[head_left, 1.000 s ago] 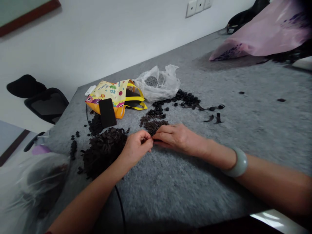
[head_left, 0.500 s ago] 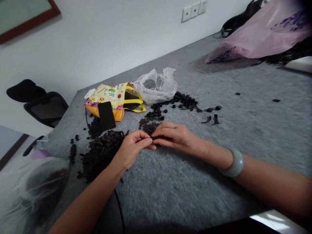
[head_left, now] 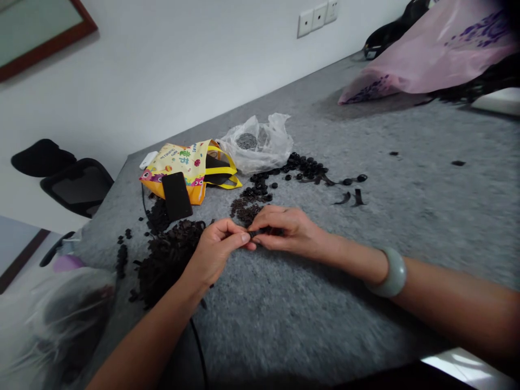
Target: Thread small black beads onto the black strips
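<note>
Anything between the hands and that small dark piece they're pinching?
Nothing visible. The left hand and right hand both pinch the small dark piece directly. The heap of dark pieces lies beside the left hand, not between them.

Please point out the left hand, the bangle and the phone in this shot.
left hand (head_left: 215,255), head view, on the back of the hand.
bangle (head_left: 391,273), head view, on its pale band.
phone (head_left: 177,196), head view, on its black face.

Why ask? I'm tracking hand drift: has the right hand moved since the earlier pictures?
Yes: the right hand has shifted slightly toward the black phone lying on the yellow bag, judged against the phone.
</note>
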`<state>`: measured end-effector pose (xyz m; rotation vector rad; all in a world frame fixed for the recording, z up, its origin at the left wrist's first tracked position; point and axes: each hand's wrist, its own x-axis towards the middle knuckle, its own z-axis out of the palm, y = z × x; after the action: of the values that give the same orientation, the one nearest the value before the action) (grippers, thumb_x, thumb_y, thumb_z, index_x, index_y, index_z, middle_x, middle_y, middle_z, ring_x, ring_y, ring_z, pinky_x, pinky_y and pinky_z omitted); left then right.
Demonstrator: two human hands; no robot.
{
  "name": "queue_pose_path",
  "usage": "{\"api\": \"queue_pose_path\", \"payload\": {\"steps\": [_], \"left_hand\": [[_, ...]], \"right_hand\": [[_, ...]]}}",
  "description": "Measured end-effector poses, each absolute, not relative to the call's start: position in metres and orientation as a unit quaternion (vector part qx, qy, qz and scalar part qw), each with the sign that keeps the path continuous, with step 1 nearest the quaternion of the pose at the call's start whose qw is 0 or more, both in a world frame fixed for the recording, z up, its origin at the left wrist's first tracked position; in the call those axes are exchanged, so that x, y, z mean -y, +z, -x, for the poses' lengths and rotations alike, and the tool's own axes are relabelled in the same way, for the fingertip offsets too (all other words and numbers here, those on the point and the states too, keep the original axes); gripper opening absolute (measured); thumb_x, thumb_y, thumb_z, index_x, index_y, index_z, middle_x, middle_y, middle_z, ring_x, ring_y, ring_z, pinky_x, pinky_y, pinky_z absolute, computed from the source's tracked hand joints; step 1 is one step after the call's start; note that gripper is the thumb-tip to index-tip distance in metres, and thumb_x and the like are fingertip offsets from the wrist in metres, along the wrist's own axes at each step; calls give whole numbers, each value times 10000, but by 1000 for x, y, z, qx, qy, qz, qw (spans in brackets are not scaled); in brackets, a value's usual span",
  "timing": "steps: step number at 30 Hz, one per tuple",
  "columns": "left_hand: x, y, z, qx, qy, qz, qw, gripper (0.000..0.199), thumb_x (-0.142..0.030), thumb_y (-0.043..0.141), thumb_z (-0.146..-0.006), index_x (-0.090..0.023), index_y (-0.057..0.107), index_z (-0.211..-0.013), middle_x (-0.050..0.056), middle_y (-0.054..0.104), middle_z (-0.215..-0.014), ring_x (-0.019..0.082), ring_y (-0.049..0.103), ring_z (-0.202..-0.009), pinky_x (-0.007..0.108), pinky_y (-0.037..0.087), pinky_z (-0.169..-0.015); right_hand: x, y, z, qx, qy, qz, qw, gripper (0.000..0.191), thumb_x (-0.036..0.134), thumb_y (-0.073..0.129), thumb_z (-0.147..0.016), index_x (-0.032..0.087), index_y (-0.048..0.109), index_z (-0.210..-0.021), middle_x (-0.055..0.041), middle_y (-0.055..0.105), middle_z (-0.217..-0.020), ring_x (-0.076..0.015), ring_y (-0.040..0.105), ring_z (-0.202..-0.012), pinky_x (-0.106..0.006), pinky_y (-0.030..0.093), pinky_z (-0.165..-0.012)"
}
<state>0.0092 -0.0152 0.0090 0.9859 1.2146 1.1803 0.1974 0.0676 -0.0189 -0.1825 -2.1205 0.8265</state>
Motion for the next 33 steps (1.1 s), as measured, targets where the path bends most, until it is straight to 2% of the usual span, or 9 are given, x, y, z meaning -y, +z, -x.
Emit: {"api": "queue_pose_path", "payload": {"steps": [7, 11, 16, 23, 26, 29, 31, 33], "left_hand": [[14, 9, -7, -466, 508, -369, 623, 217, -173, 807, -681, -165, 593, -644, 4, 762, -742, 132, 737, -670, 244, 537, -743], [14, 9, -8, -447, 512, -357, 640, 219, -165, 807, -686, -168, 594, -637, 0, 755, -708, 116, 723, -654, 237, 538, -746], [15, 10, -9, -443, 521, -346, 642, 226, -150, 819, -664, -163, 597, -625, 3, 769, -795, 130, 732, -710, 261, 551, -772], [15, 10, -9, -444, 521, -333, 648, 235, -131, 810, -641, -163, 578, -619, -13, 745, -765, 127, 724, -676, 256, 540, -759], [13, 8, -8, -455, 518, -343, 638, 228, -171, 800, -673, -173, 573, -655, -6, 736, -763, 140, 717, -694, 282, 539, -781], [13, 6, -7, -509, 531, -413, 536, 140, -206, 764, -743, -194, 633, -791, 2, 734, -829, 163, 707, -775, 317, 530, -826], [16, 8, -8, -563, 545, -478, 396, 109, -210, 742, -776, -214, 660, -847, -2, 713, -835, 168, 678, -795, 305, 513, -797], [21, 11, -10, -592, 538, -547, 246, 69, -203, 730, -791, -225, 664, -791, -8, 675, -773, 167, 633, -756, 293, 492, -751]], "right_hand": [[-68, -20, -199, 827, 362, 71, 424, 111, 250, 681, -936, 181, 724, -1011, -42, 708, -877, -136, 654, -818, -255, 516, -728], [-69, -22, -199, 820, 378, 79, 422, 128, 271, 681, -942, 190, 736, -1025, -38, 714, -876, -139, 653, -825, -264, 514, -742], [-70, -24, -198, 814, 377, 74, 435, 135, 282, 692, -935, 207, 742, -1036, -30, 715, -866, -137, 655, -811, -263, 513, -729], [-69, -23, -198, 813, 374, 65, 442, 130, 270, 696, -933, 196, 737, -1032, -35, 715, -867, -138, 661, -820, -266, 517, -736], [-68, -21, -199, 808, 389, 90, 433, 124, 281, 687, -936, 195, 737, -1011, -33, 713, -865, -138, 652, -809, -267, 513, -730], [-67, -21, -199, 789, 428, 156, 411, 133, 299, 693, -920, 180, 731, -965, -24, 684, -819, -124, 624, -719, -240, 491, -631], [-66, -21, -199, 769, 456, 192, 405, 139, 307, 705, -901, 173, 722, -935, -15, 656, -797, -113, 598, -665, -230, 467, -576], [-65, -22, -197, 747, 483, 213, 405, 142, 310, 714, -884, 172, 713, -913, -10, 641, -783, -111, 581, -645, -231, 455, -560]]}}
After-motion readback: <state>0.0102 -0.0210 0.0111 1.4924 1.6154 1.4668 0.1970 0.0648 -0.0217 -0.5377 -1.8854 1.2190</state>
